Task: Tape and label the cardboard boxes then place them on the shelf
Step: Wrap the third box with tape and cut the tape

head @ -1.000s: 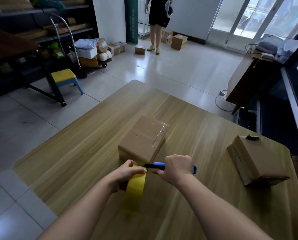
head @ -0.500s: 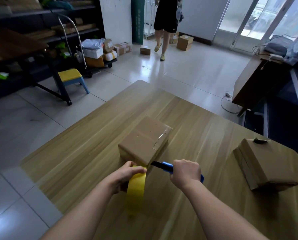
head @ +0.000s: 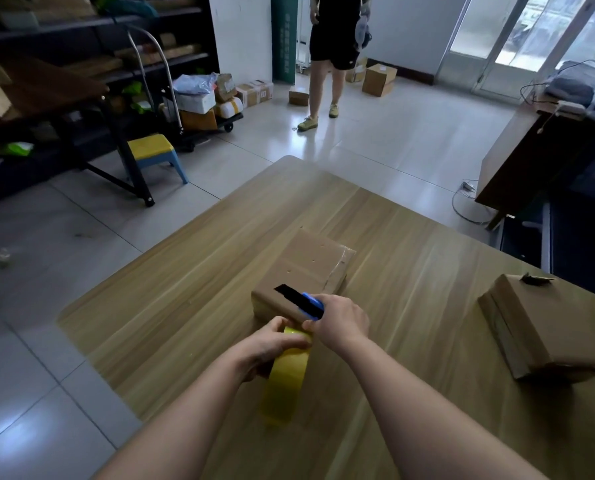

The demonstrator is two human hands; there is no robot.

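Two cardboard boxes on the surface (head: 185,306): one box (head: 303,268) centre, another (head: 545,327) far right. One yellow tape roll (head: 285,372) gripped by left hand (head: 272,344) at the centre box's near edge. Right hand (head: 341,320) curled round one blue cutter (head: 301,301).

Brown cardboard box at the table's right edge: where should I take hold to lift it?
Probably its two long side walls, one hand each, coming from above: the brown cardboard box lies flat on the wooden table, broad-topped, its sides free. First put down the yellow tape roll and blue utility knife.
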